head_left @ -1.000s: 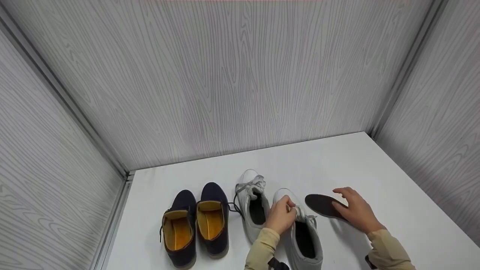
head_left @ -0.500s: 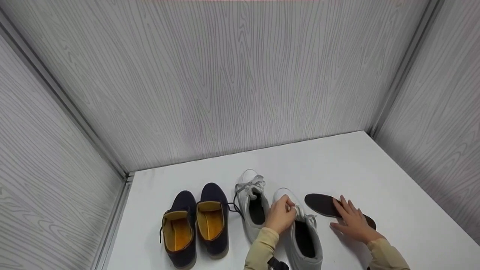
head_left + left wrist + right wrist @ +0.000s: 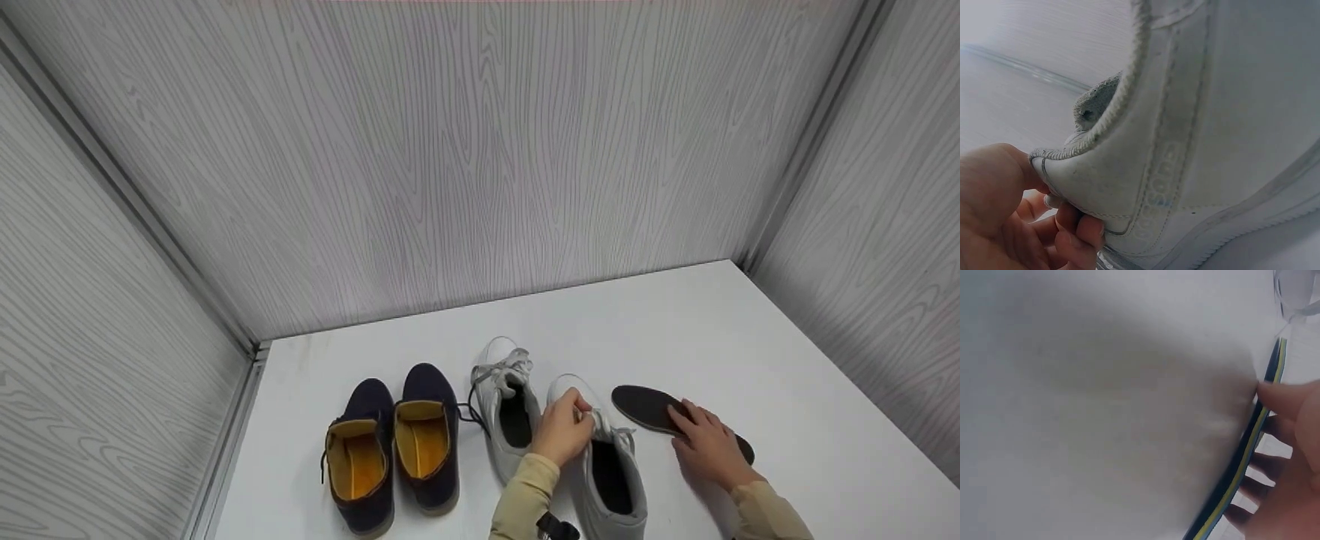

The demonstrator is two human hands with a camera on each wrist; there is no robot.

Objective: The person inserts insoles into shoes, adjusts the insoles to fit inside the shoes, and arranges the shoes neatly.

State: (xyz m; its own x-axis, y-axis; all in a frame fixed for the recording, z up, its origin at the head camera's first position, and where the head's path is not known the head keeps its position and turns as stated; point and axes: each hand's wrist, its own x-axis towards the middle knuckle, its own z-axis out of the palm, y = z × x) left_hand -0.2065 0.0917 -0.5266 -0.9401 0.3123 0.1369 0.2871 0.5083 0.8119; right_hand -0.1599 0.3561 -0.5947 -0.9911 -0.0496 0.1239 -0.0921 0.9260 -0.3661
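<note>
A dark insole [image 3: 646, 407] lies on the white table to the right of the shoes. My right hand [image 3: 709, 444] grips it across the middle, thumb at its near edge and fingers over the top. In the right wrist view the edge of the insole [image 3: 1252, 433] shows a yellow stripe beside the thumb. My left hand [image 3: 562, 435] pinches the right-hand white sneaker [image 3: 626, 487] near its laces. The left wrist view shows thumb and curled fingers at the front edge of that sneaker's opening [image 3: 1089, 185]; the fingertips are partly hidden.
Left of the held shoe stands the other white sneaker [image 3: 496, 401], its laces tied. Two navy shoes with yellow linings, a left one [image 3: 367, 401] and a right one [image 3: 427, 386], stand further left. Wood-grain panels [image 3: 480, 150] enclose the table [image 3: 750, 322] behind and at the sides.
My right hand has come down from above the insole, lain across it with fingers spread, then drawn its fingers together around it. The left hand and the shoes have stayed in place.
</note>
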